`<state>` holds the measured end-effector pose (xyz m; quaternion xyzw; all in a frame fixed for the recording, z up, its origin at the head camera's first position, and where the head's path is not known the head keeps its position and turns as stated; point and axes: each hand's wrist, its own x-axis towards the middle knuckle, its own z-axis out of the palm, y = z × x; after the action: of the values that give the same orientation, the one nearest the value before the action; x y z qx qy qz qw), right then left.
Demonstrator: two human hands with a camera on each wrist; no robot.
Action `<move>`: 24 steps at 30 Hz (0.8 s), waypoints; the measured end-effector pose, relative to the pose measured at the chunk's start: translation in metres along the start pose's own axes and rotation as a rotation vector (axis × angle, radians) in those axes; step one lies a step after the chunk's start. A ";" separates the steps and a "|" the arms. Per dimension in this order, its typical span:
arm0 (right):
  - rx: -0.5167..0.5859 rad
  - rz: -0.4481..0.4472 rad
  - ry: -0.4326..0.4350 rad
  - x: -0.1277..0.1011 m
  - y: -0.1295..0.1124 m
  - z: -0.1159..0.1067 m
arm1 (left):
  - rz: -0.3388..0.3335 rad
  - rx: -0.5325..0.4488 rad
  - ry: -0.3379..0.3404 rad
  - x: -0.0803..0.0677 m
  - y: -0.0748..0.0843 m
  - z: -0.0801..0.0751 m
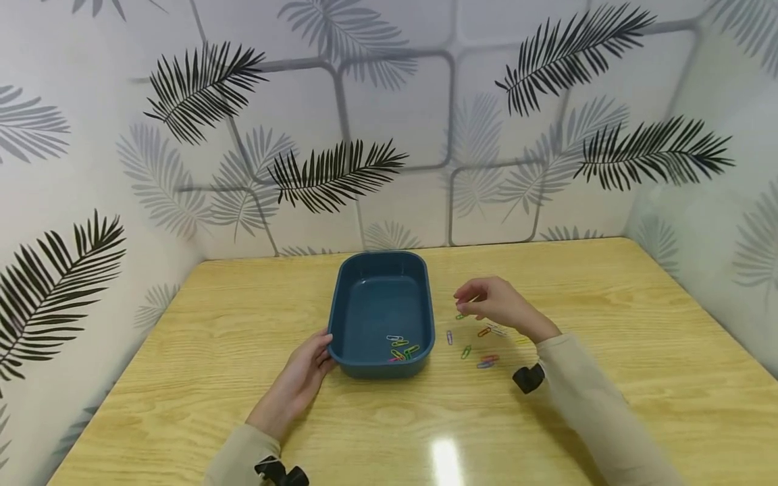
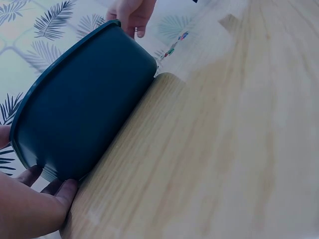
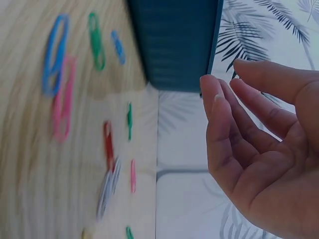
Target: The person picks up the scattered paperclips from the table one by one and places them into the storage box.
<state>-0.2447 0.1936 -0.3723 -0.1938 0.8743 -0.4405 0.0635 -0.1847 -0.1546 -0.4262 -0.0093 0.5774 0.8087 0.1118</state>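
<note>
A dark blue plastic box [image 1: 381,371] stands on the table, with several coloured paper clips [image 1: 398,343] lying at its near right end. My left hand [image 1: 302,374] grips the box's left side, thumb at the rim and fingers against the outer wall; the left wrist view shows these fingers [image 2: 31,175] low on the wall. To the right of the box, my right hand [image 1: 495,302] is over the loose paper clips, close to a green one [image 1: 460,316]. In the right wrist view its thumb and fingertips are apart, with nothing visible between them.
Loose paper clips lie right of the box: a purple one [image 1: 449,337], a green one [image 1: 466,352], a red one [image 1: 483,332], a blue one [image 1: 485,364] and others. Behind the wooden table [image 1: 255,304] rises a leaf-patterned wall [image 1: 401,196].
</note>
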 end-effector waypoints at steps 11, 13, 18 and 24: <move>-0.214 0.030 -0.040 -0.025 0.031 -0.035 | 0.004 0.001 0.017 0.001 -0.001 0.000; -0.238 0.032 -0.059 -0.028 0.035 -0.041 | 0.002 0.000 0.020 0.001 -0.001 0.000; -0.265 0.045 -0.095 -0.032 0.044 -0.053 | 0.001 -0.007 0.023 0.000 0.000 0.001; -0.307 0.065 -0.101 -0.032 0.052 -0.052 | 0.004 -0.006 0.024 -0.001 0.000 0.001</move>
<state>-0.2441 0.2727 -0.3841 -0.1947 0.9329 -0.2889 0.0913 -0.1841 -0.1541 -0.4261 -0.0185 0.5761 0.8106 0.1033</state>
